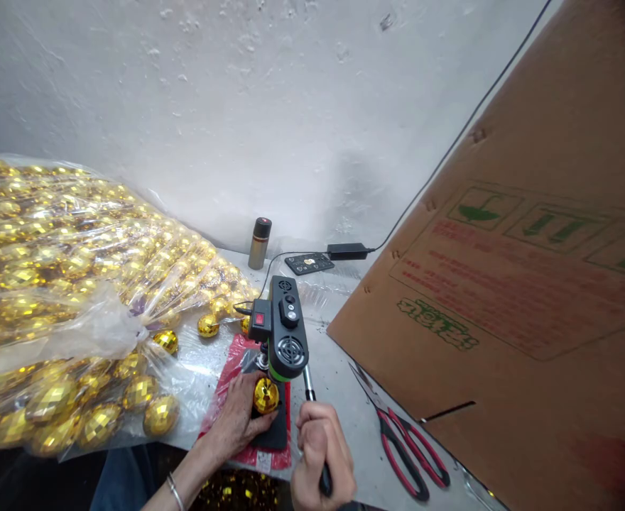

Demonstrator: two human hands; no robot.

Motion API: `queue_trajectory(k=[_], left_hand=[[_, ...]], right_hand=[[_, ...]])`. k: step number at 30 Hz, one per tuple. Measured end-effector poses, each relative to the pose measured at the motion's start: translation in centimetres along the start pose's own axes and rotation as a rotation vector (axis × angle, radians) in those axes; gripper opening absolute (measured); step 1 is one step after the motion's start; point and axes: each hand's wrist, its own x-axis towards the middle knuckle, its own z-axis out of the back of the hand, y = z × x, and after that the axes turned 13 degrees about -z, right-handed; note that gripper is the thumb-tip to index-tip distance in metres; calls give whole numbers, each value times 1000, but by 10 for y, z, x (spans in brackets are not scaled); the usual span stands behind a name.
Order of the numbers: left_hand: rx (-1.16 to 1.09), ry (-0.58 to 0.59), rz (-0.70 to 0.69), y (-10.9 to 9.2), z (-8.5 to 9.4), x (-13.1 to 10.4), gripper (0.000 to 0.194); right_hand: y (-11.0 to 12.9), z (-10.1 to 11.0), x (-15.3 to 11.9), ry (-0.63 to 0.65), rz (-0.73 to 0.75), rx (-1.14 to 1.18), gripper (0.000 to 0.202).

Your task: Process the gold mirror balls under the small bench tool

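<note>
My left hand (241, 411) holds a shiny gold faceted ball (265, 395) between thumb and fingers, steadying it under the head of a small black bench machine (289, 330) that looks like a drill press. Whether a tool tip touches the ball is hidden by the head. A black-gripped lever (309, 383) comes out from the machine's right side, and my right hand (323, 454) is wrapped round its lower end. The machine's dark base (275, 434) sits on a red plastic sheet (230, 387). A red rocker switch (260, 319) shows on its left.
A clear plastic bag (104, 319) full of gold balls fills the left side, with loose balls (208, 326) beside it. Red-handled scissors (405, 443) lie right, against a large cardboard box (504, 284). Behind stand a bottle (260, 243), a phone (309, 263) and a power adapter (347, 251).
</note>
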Motion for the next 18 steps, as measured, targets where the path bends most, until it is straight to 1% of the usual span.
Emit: queue_trajectory(k=[4, 8, 13, 18], left_hand=[[19, 9, 2, -1, -1, 0, 52], [33, -6, -3, 0, -4, 0, 53], [53, -3, -4, 1, -7, 0, 53], [64, -10, -28, 1, -6, 0, 52]], right_hand=[[-13, -9, -12, -102, 11, -19, 34], [-13, -19, -13, -203, -11, -9, 37], [-10, -23, -11, -233, -12, 25, 36], [-11, -24, -15, -254, -65, 14, 37]])
